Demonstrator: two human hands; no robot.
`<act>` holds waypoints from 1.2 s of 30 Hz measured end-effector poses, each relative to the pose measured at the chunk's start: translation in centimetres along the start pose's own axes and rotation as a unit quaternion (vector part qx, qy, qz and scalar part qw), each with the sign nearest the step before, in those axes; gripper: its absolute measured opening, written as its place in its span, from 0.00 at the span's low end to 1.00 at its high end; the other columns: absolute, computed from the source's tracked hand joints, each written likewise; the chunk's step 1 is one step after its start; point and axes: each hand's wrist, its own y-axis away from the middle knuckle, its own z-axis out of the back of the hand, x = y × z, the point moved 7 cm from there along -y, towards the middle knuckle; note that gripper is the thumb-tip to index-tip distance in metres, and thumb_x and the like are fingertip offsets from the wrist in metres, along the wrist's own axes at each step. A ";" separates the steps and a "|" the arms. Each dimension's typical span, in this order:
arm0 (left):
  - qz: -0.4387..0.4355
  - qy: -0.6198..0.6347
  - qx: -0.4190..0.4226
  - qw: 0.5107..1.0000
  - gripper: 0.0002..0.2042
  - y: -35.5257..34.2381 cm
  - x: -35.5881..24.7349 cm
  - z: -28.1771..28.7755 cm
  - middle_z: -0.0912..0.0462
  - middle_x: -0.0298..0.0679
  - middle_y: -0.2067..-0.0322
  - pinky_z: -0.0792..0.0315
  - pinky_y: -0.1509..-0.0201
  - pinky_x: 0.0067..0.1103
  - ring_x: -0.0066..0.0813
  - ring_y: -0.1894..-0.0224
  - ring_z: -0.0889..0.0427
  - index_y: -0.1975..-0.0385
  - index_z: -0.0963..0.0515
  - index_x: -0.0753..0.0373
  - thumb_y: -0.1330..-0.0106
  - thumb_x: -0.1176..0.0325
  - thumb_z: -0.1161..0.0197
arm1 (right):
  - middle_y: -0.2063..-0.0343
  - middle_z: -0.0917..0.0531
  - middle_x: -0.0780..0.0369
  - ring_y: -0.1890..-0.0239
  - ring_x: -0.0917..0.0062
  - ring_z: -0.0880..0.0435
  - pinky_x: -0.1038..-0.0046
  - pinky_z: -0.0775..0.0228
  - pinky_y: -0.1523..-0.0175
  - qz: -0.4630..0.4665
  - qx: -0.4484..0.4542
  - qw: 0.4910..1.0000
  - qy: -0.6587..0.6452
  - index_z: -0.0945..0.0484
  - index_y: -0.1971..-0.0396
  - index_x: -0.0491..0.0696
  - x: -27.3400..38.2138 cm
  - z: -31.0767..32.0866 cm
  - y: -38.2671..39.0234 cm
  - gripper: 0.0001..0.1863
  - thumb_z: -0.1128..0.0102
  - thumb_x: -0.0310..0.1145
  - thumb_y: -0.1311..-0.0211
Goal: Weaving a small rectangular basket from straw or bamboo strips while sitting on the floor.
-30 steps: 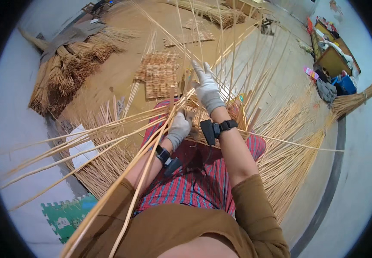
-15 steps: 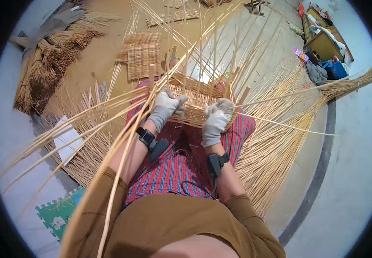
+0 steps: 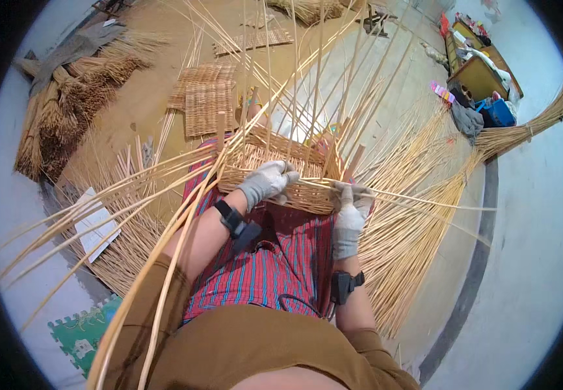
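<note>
A partly woven wicker basket (image 3: 309, 195) sits on the red striped cloth over my lap (image 3: 262, 283), with tall stakes and long loose canes fanning out from its rim. My left hand (image 3: 270, 182), in a pale glove, is closed on a cane along the near rim, at the middle. Beside the near right corner, my gloved right hand (image 3: 348, 208) grips the same rim cane, its fingertips partly hidden. Long canes (image 3: 181, 240) cross over my left forearm toward me.
Cane bundles (image 3: 64, 117) lie at far left, loose canes (image 3: 411, 260) and a tied bundle (image 3: 522, 133) at right. Woven panels (image 3: 203, 97) lie beyond the basket. A white sheet (image 3: 97, 224), a green mat (image 3: 77, 335) and a cluttered wooden cabinet (image 3: 480, 78) stand or lie around.
My right hand has dropped from high among the stakes to the near right corner. My left hand has moved rightward along the near rim since half a second ago.
</note>
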 end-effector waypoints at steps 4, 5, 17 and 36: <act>-0.003 0.029 -0.076 0.997 0.15 -0.3 0.5 -0.6 0.13 0.46 0.72 0.18 0.72 0.26 0.33 0.78 0.13 0.54 0.20 0.67 0.27 0.60 0.42 | 0.50 0.17 0.50 0.44 0.61 0.17 0.66 0.21 0.44 0.160 0.159 0.936 0.271 0.27 0.45 0.45 4.8 -10.5 -3.9 0.19 0.44 0.17 0.36; -0.040 -0.055 -0.119 0.991 0.16 -0.1 0.1 -0.2 0.13 0.46 0.70 0.19 0.67 0.29 0.36 0.72 0.12 0.53 0.20 0.67 0.27 0.59 0.41 | 0.37 0.25 0.47 0.30 0.57 0.31 0.65 0.32 0.32 0.374 0.268 0.816 0.349 0.33 0.32 0.49 6.1 -14.7 -3.6 0.35 0.46 0.13 0.41; -0.006 -0.072 -0.122 0.990 0.18 -1.0 1.1 0.1 0.12 0.47 0.71 0.20 0.62 0.29 0.34 0.69 0.11 0.58 0.17 0.63 0.32 0.53 0.36 | 0.44 0.23 0.54 0.49 0.75 0.20 0.71 0.20 0.50 0.121 0.147 0.981 -0.021 0.51 0.23 0.57 1.8 -14.2 -12.7 0.32 0.54 0.34 0.21; 0.011 -0.083 -0.109 0.991 0.18 -1.4 -0.1 -0.1 0.16 0.41 0.72 0.24 0.58 0.29 0.31 0.66 0.18 0.62 0.19 0.65 0.34 0.53 0.32 | 0.64 0.21 0.57 0.63 0.70 0.15 0.69 0.18 0.57 0.212 -0.005 0.937 0.276 0.33 0.51 0.43 5.9 -4.9 -4.8 0.08 0.53 0.26 0.25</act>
